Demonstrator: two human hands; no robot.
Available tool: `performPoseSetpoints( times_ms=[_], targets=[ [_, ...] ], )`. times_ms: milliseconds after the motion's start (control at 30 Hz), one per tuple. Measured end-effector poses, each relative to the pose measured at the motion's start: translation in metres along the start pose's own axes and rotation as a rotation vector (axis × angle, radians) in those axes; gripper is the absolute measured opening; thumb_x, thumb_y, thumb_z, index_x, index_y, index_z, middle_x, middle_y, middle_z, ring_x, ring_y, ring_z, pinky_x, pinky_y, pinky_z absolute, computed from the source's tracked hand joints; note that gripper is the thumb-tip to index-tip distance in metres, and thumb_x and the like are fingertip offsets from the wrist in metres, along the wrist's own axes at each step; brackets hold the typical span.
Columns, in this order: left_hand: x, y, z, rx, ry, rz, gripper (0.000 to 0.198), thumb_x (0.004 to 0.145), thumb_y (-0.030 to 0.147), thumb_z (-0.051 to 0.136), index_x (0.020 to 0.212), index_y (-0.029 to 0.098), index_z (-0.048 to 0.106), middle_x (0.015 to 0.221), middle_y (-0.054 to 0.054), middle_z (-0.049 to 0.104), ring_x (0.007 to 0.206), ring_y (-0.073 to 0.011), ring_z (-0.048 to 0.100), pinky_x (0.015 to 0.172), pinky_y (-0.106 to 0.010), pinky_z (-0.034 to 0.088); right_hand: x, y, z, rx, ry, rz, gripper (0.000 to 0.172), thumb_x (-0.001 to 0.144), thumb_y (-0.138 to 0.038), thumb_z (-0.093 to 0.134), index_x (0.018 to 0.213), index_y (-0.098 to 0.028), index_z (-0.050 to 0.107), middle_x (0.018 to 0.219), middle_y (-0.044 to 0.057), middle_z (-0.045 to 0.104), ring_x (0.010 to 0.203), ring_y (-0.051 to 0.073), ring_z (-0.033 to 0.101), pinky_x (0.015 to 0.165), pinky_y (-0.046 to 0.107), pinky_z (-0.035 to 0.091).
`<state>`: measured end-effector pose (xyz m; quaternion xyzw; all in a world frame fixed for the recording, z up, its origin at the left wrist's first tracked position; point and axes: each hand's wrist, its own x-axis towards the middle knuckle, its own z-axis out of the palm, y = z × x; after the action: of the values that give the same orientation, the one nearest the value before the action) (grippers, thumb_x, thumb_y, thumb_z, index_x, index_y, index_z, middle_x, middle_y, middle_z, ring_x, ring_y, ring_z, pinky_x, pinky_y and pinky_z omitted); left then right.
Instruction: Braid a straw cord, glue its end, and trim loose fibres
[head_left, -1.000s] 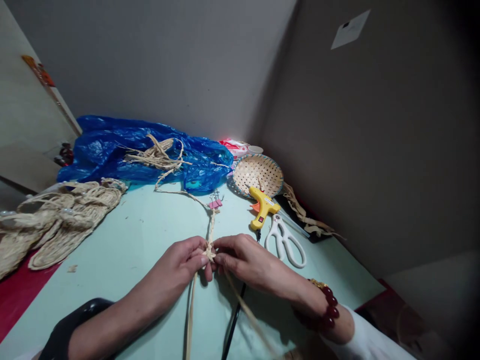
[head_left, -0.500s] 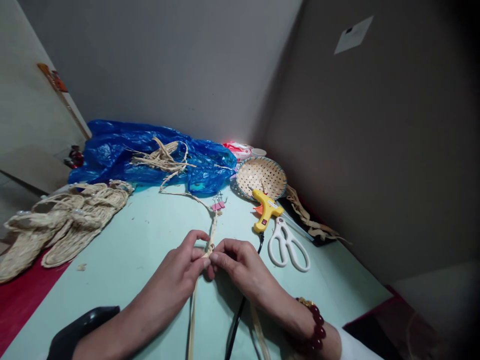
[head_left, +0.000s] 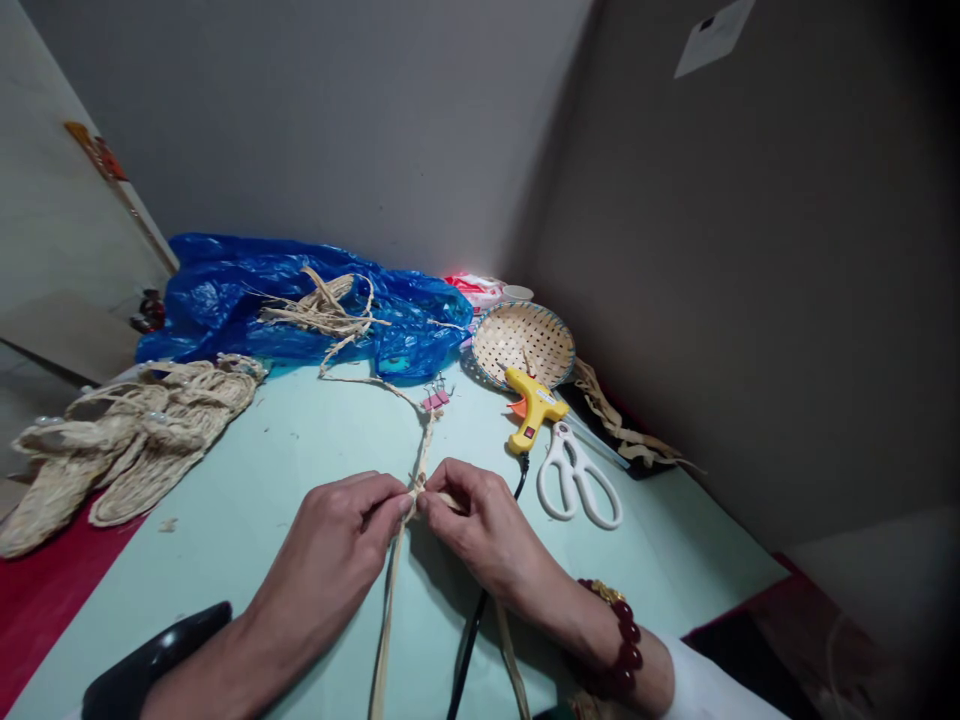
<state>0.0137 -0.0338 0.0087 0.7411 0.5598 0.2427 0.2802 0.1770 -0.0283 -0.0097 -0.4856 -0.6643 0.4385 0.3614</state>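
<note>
A pale straw braid [head_left: 426, 447] runs down the table from a pink binder clip [head_left: 435, 400]. At its lower end my left hand [head_left: 349, 525] pinches a straw strand between thumb and forefinger. My right hand [head_left: 480, 525] pinches another strand just beside it, the fingertips of both hands nearly meeting at the braid. A long loose strand [head_left: 386, 620] hangs toward me below the left fingertips, and a second strand [head_left: 511, 655] trails out below my right hand. The exact crossing of the strands is partly hidden by my fingers.
Right of my hands lie white-handled scissors [head_left: 577, 480] and a yellow glue gun [head_left: 534, 408] with a black cord [head_left: 471, 640]. Behind them is a woven basket [head_left: 523, 345]. A blue plastic bag [head_left: 217, 300] bears a straw bundle [head_left: 319, 310]. Woven straw sandals [head_left: 150, 440] stand at left.
My left fingers have closed from a looser, raised hold into a pinch on the strand. My right hand now draws its strand slightly up and to the right.
</note>
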Motion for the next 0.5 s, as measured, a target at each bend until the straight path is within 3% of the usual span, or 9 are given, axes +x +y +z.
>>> performPoseSetpoints(
  times_ms=[100,300,500],
  targets=[
    [-0.003,0.000,0.004,0.062,0.057,0.031,0.025,0.090,0.029,0.049,0.075,0.021,0.066,0.072,-0.003,0.067,0.067,-0.0207,0.060,0.064,-0.030,0.038,-0.001,-0.001,0.002,-0.038,0.034,-0.034,0.015,0.083,-0.018,0.050,0.068,-0.017,0.051,0.057,-0.006,0.041,0.056,0.009,0.034,0.050,0.021,0.027],
    [-0.012,0.000,0.015,0.371,0.231,0.293,0.025,0.089,0.021,0.048,0.067,0.020,0.059,0.062,-0.002,0.058,0.052,-0.0169,0.057,0.054,-0.030,0.038,-0.004,-0.004,0.006,0.001,0.074,-0.007,0.015,0.083,-0.017,0.051,0.068,-0.017,0.054,0.054,-0.006,0.043,0.053,0.009,0.035,0.050,0.021,0.029],
    [-0.014,-0.001,0.025,0.651,0.404,0.694,0.023,0.088,0.005,0.043,0.076,0.018,0.058,0.058,0.000,0.056,0.042,-0.0163,0.055,0.044,-0.029,0.039,-0.001,-0.004,0.001,0.296,0.024,0.102,0.015,0.082,-0.020,0.055,0.069,-0.014,0.062,0.057,-0.001,0.055,0.052,0.011,0.051,0.053,0.022,0.039]
  ],
)
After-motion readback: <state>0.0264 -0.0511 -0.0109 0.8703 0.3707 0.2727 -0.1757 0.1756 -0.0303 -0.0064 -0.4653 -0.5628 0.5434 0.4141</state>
